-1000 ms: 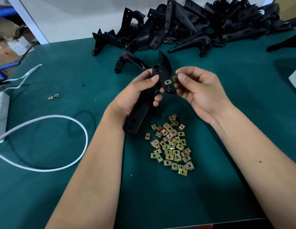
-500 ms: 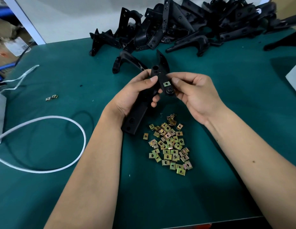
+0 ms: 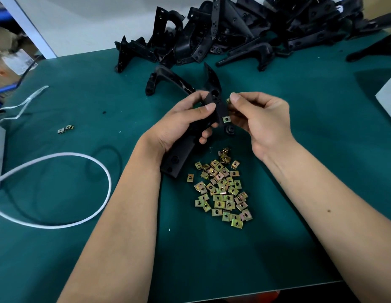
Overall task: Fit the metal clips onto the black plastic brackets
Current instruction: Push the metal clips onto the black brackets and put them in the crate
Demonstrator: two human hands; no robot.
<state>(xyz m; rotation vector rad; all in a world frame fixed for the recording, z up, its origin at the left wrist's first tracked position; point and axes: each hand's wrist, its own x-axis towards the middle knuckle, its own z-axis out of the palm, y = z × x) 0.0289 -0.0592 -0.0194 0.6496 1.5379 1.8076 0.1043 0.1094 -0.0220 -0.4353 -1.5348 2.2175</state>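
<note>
My left hand grips a long black plastic bracket above the green table, its upper end pointing away from me. One metal clip sits fitted on the bracket's right edge. My right hand pinches a second metal clip between thumb and forefinger, just right of the bracket's upper end. A heap of several loose brass-coloured clips lies on the mat below my hands.
A big pile of black brackets fills the table's far side, with one loose bracket just behind my hands. Two stray clips lie at left, near a looped white cable. A pale box corner is at right.
My right hand has let go of the fitted clip, and it now pinches another clip higher up beside the bracket's upper end. The left hand keeps its grip.
</note>
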